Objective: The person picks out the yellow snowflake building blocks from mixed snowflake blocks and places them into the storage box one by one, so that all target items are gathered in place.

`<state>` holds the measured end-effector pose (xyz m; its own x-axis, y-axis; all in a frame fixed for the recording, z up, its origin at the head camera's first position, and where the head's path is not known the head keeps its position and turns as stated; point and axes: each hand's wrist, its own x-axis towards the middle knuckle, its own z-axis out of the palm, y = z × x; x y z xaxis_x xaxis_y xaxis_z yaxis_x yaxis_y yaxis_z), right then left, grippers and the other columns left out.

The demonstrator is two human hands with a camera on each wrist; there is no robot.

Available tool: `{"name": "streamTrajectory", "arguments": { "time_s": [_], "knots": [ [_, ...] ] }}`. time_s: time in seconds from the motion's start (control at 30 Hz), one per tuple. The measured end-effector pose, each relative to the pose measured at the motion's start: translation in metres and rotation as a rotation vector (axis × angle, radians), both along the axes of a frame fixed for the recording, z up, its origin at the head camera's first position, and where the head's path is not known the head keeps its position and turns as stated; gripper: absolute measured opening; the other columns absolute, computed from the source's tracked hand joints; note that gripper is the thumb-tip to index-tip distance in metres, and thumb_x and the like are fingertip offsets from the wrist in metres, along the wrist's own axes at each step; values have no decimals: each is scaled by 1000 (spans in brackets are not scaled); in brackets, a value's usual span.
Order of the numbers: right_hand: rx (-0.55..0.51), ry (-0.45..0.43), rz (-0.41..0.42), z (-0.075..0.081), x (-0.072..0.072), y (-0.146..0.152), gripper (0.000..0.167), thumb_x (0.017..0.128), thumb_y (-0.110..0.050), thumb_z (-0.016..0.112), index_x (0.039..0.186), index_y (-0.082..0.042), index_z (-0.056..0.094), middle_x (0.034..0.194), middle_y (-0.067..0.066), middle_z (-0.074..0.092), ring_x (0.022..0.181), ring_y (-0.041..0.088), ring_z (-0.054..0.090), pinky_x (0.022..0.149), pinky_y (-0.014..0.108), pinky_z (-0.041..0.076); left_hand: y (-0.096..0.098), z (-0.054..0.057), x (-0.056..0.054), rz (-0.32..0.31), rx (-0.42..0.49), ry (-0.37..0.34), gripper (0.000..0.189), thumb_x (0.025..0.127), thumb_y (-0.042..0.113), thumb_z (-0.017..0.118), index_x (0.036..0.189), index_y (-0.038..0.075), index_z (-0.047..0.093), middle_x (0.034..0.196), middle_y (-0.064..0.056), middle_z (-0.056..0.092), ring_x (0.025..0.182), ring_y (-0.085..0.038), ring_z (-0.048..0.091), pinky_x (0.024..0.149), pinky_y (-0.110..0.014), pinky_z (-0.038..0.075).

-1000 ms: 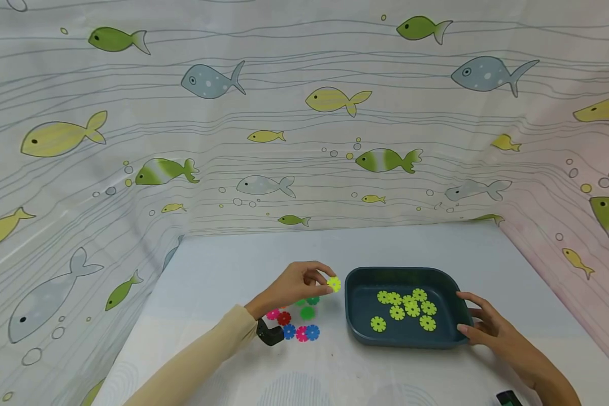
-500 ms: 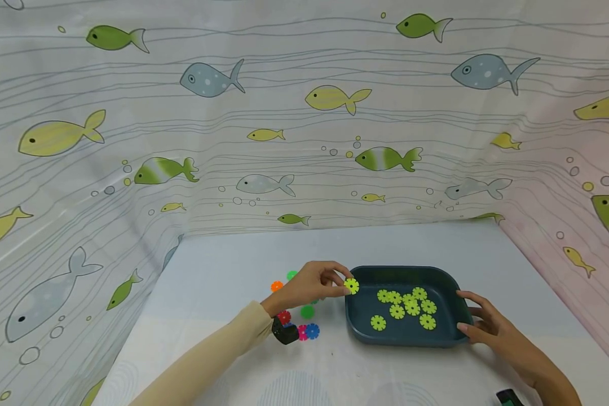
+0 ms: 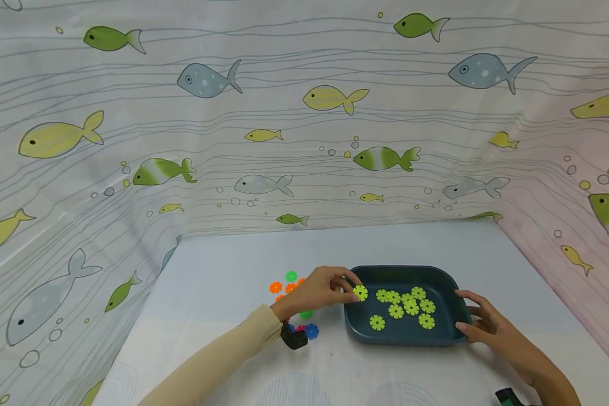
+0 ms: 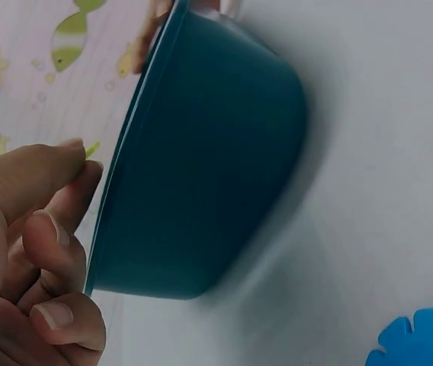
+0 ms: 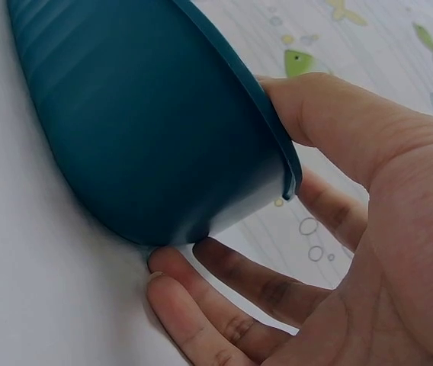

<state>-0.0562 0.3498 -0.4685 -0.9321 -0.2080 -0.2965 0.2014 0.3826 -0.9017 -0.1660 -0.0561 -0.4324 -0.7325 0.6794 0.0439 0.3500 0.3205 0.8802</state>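
My left hand (image 3: 325, 290) pinches a yellow-green notched plastic disc (image 3: 360, 293) between thumb and fingers, above the left end of a dark teal tray (image 3: 354, 330). In the left wrist view only a thin edge of this disc (image 4: 92, 150) shows past the fingertips, beside the tray rim. Several discs of the same colour (image 3: 427, 321) lie inside the tray, some overlapping. My right hand (image 3: 492, 324) holds the tray's right end, thumb on the rim; in the right wrist view its lower fingertips (image 5: 174, 286) reach the tray's underside.
Loose discs in orange (image 3: 276, 287), green (image 3: 291, 276), blue (image 3: 312, 331) and pink lie on the white table (image 3: 223, 265), partly hidden by the left forearm. A fish-print sheet (image 3: 304, 163) rises behind and on both sides.
My left hand has moved right with the pinched disc, from left of the tray to over its left end. The right hand and the tray have stayed in place.
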Motion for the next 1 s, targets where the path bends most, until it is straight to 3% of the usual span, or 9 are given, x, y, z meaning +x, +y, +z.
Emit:
{"name": "streamTrajectory", "arguments": {
  "time_s": [0.27, 0.57, 0.73, 1.0],
  "knots": [
    [-13, -6, -3, -3, 0, 0, 78, 104, -29, 64, 164, -29, 14, 157, 33, 22, 127, 42, 50, 90, 47, 50, 7, -3, 0, -3, -23, 37, 26, 91, 31, 82, 115, 26, 72, 90, 13, 75, 61, -14, 54, 58, -24, 43],
    [-8, -10, -6, -1, -1, 0, 78, 103, -31, 64, 163, -30, 14, 157, 32, 21, 129, 44, 48, 91, 48, 49, 16, -3, -1, -28, -22, 12, 27, 91, 31, 82, 115, 24, 72, 90, 12, 75, 63, -17, 58, 60, -24, 46],
    [-18, 9, 7, -1, -1, 0, 77, 104, -29, 63, 164, -29, 14, 156, 32, 24, 126, 41, 51, 90, 47, 49, 21, 0, 0, -43, -62, 51, 29, 91, 31, 81, 117, 22, 72, 92, 15, 74, 66, -18, 63, 58, -22, 44],
    [-26, -3, 3, -2, -1, 1, 77, 104, -29, 63, 163, -29, 14, 157, 32, 22, 126, 41, 51, 90, 47, 50, 25, 3, -1, -75, -102, 135, 31, 94, 27, 78, 122, 16, 71, 96, 20, 73, 53, -11, 49, 52, -20, 39]
  ]
}}
